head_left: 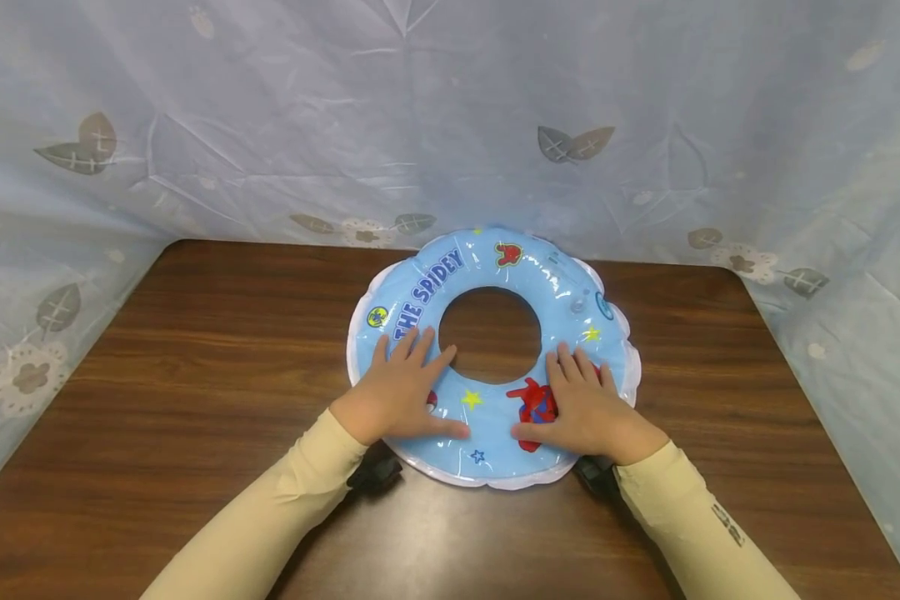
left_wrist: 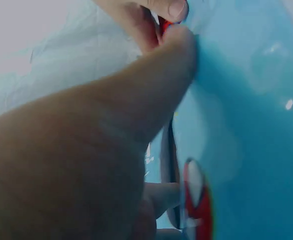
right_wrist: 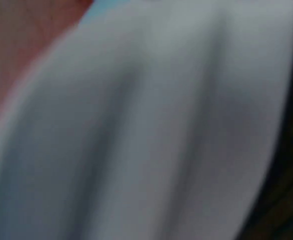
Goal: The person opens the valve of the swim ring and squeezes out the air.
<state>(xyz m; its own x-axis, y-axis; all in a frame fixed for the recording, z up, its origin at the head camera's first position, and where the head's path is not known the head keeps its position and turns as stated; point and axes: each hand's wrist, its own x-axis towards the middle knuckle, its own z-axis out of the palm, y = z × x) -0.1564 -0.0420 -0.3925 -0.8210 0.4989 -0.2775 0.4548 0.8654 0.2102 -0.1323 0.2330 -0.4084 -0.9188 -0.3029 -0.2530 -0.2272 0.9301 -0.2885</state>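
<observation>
A light-blue inflatable swim ring (head_left: 487,258) lies flat on the wooden table, with "THE SPIDEY" lettering, stars, red figures and a white scalloped edge. My left hand (head_left: 397,396) rests on its near left part, fingers spread and thumb pointing inward. On the near right part lies my right hand (head_left: 588,408), its fingers also straight, partly covering a red figure (head_left: 532,400). In the left wrist view the thumb presses along the blue surface (left_wrist: 246,125). The white edge (right_wrist: 151,135) fills most of the right wrist view, blurred.
The brown wooden table (head_left: 217,350) extends on both sides of the ring. A pale curtain (head_left: 450,108) with leaf and flower prints hangs along the back and sides, close behind the ring's far edge. Dark wrist devices (head_left: 375,473) sit under the cream sleeves.
</observation>
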